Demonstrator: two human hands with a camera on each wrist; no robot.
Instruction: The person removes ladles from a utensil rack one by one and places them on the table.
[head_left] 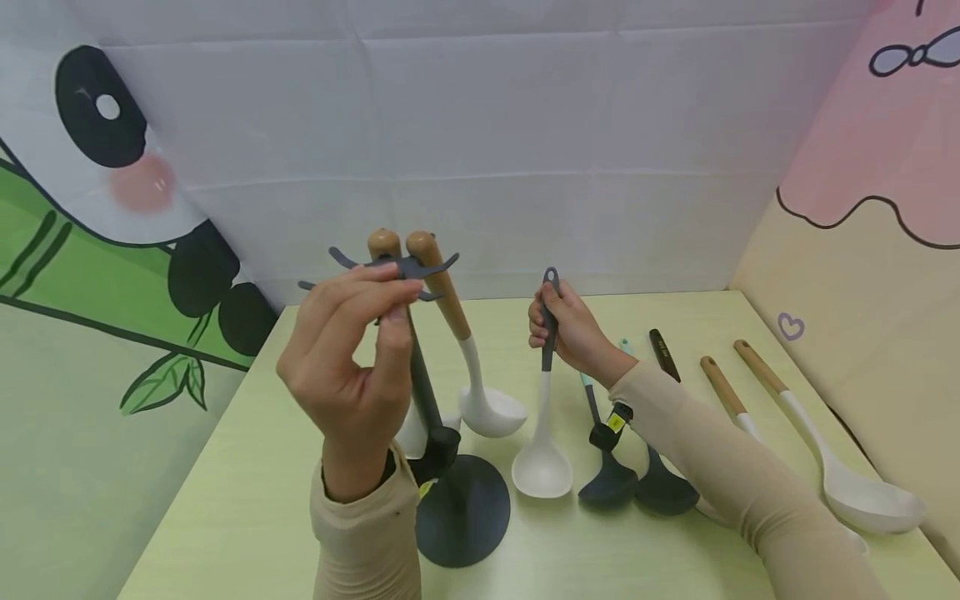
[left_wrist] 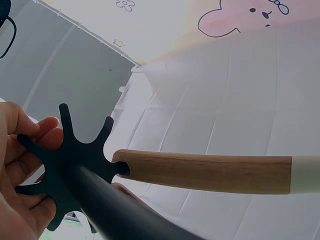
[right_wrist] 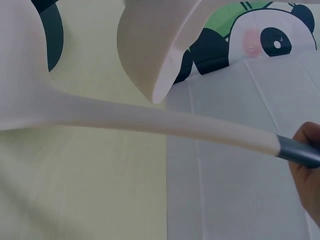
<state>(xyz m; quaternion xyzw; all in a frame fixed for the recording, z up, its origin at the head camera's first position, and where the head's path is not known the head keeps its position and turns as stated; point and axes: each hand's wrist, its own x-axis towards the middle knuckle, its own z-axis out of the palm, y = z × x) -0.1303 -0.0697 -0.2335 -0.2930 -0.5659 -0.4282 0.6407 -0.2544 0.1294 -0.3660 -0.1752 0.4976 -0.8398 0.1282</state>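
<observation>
Makeshift cloth-walled booth (head_left: 82,450), prob. indoors; home/lab unclear.
Creased white backdrop (head_left: 487,100) across top of frame; panda print (head_left: 138,187) upper L, pink cartoon print (head_left: 885,133) upper R; cloth edge (left_wrist: 100,37) upper L in L-wrist view; pale tbl (head_left: 225,508) w/ kitchen utensils (head_left: 543,471), lower ctr.

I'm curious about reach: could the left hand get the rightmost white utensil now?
Probably not: the left hand holds the hook rack, and the right forearm lies between that hand and the rightmost white utensil.
</observation>
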